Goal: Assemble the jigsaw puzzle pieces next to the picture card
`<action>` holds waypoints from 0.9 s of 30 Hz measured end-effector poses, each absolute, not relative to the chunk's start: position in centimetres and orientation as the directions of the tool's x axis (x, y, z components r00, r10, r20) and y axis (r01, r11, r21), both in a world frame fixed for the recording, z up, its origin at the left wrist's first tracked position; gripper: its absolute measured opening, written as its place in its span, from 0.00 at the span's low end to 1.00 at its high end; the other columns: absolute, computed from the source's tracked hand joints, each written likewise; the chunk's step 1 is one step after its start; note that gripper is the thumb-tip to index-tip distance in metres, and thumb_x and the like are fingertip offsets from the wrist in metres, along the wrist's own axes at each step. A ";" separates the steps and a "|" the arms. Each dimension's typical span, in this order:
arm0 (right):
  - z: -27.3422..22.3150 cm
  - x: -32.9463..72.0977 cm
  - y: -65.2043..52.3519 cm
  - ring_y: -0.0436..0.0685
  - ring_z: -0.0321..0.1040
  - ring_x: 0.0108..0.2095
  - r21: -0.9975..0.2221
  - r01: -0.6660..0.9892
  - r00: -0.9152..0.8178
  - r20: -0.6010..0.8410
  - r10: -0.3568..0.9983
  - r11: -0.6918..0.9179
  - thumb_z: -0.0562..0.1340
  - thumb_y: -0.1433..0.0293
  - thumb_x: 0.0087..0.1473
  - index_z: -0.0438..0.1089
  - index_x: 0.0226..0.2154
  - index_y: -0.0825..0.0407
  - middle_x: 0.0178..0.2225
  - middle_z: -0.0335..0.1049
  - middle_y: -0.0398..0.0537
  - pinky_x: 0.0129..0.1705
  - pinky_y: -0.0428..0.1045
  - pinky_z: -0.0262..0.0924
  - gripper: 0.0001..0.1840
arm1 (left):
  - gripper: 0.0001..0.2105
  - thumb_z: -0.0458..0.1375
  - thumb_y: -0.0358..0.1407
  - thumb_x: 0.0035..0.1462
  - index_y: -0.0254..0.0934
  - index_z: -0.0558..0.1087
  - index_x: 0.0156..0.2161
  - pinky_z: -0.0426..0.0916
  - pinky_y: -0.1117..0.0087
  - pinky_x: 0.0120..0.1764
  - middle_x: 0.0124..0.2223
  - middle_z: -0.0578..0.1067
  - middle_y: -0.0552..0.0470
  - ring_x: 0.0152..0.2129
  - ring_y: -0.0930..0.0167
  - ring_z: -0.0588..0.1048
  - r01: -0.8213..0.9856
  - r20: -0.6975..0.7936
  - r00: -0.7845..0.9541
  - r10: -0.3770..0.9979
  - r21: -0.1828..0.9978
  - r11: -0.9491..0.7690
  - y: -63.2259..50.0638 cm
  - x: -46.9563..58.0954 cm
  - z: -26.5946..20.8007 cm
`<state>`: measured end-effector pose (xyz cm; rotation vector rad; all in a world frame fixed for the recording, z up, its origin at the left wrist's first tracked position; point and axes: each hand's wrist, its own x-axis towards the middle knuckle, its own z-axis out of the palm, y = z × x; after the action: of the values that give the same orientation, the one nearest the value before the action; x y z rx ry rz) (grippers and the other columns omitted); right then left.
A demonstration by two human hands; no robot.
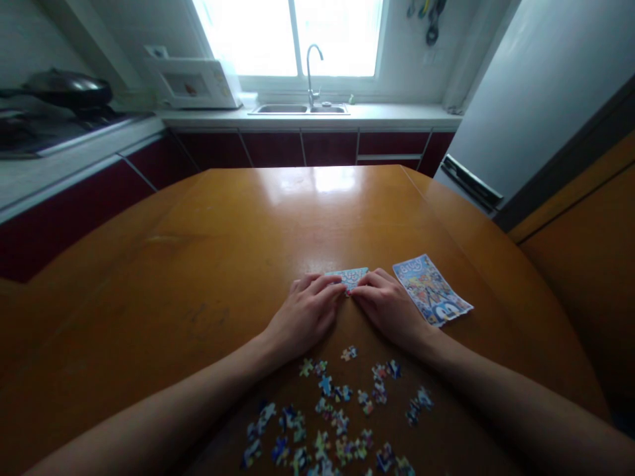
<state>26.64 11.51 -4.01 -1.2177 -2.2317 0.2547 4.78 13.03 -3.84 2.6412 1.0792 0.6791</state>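
A small joined strip of jigsaw puzzle (348, 276), light blue with lettering, lies flat on the wooden table. My left hand (317, 305) has its fingers bent over the strip's left side, thumb near the lower edge. From the other side my right hand (381, 299) grips the strip's right end, its fingertips close to the left ones. Some red shows at the strip's bottom edge between the two hands; the fingers hide the rest. Nearer to me are many loose jigsaw pieces (340, 422), and a small pair (348, 353) lies just below the hands.
A printed picture sheet (431, 289) rests right of my right hand. The broad wooden table (238, 225) reaches forward to a counter with a sink (282, 109). A fridge (540, 86) stands at the right, a stove with a pan (69, 89) at the left.
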 end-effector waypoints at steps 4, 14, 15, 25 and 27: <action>-4.1 26.7 11.5 0.59 0.65 0.41 -0.440 0.706 -0.393 0.408 0.824 0.555 0.58 0.72 0.64 0.77 0.34 0.49 0.36 0.74 0.50 0.45 0.55 0.64 0.12 | 0.15 0.55 0.30 0.63 0.46 0.73 0.53 0.64 0.51 0.53 0.58 0.73 0.51 0.52 0.59 0.67 0.619 0.327 0.628 0.706 0.341 -0.708 13.0 4.7 -3.9; -4.4 27.0 11.6 0.58 0.64 0.40 -0.449 0.700 -0.389 0.413 0.823 0.556 0.59 0.73 0.63 0.77 0.33 0.51 0.36 0.73 0.50 0.45 0.54 0.64 0.10 | 0.16 0.55 0.30 0.64 0.47 0.73 0.54 0.65 0.52 0.52 0.58 0.72 0.52 0.53 0.59 0.66 0.623 0.330 0.636 0.697 0.314 -0.717 13.0 4.6 -4.0; -4.5 27.0 11.6 0.58 0.64 0.40 -0.449 0.699 -0.390 0.414 0.823 0.557 0.60 0.73 0.62 0.77 0.33 0.51 0.36 0.73 0.50 0.45 0.54 0.64 0.10 | 0.16 0.55 0.30 0.64 0.47 0.73 0.54 0.65 0.52 0.52 0.58 0.72 0.52 0.53 0.59 0.66 0.625 0.328 0.636 0.698 0.312 -0.716 13.0 4.7 -3.9; -4.0 27.1 11.3 0.59 0.63 0.40 -0.485 0.696 -0.325 0.445 0.834 0.530 0.61 0.77 0.60 0.77 0.34 0.50 0.36 0.72 0.50 0.45 0.55 0.63 0.10 | 0.13 0.54 0.32 0.65 0.47 0.73 0.51 0.64 0.53 0.53 0.58 0.72 0.53 0.53 0.60 0.67 0.634 0.309 0.628 0.714 0.328 -0.700 12.9 4.7 -3.7; -4.1 27.2 11.3 0.58 0.63 0.40 -0.480 0.694 -0.344 0.434 0.833 0.536 0.60 0.76 0.60 0.78 0.33 0.50 0.36 0.72 0.49 0.44 0.54 0.63 0.11 | 0.13 0.54 0.32 0.66 0.47 0.74 0.52 0.64 0.53 0.53 0.58 0.72 0.53 0.53 0.60 0.66 0.635 0.307 0.629 0.714 0.327 -0.700 13.0 4.7 -3.8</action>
<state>27.20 11.33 -4.13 -1.2297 -2.1278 0.2773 4.71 12.95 -3.77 2.6629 1.1150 0.6232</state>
